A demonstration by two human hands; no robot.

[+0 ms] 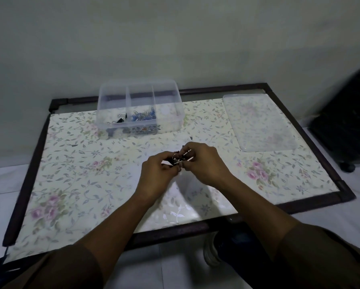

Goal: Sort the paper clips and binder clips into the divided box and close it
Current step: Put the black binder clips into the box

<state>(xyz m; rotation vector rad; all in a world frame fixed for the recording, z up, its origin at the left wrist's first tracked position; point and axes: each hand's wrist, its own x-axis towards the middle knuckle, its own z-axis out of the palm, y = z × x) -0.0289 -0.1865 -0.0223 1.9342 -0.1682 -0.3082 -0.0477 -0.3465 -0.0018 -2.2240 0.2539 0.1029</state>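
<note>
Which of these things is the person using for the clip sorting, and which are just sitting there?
For the job:
- divided box, open
- blue paper clips, middle compartment
- black binder clips, left compartment
- binder clips held by left hand and right hand
- clear lid, lying on the table

Just there:
- floral table
- dark object, right of table
- shoe

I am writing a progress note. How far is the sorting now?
Done: black binder clips and blue paper clips lie in separate compartments of the box. In hand: both hands, left and right, hold clips. Left: dropping these in, putting on the lid.
</note>
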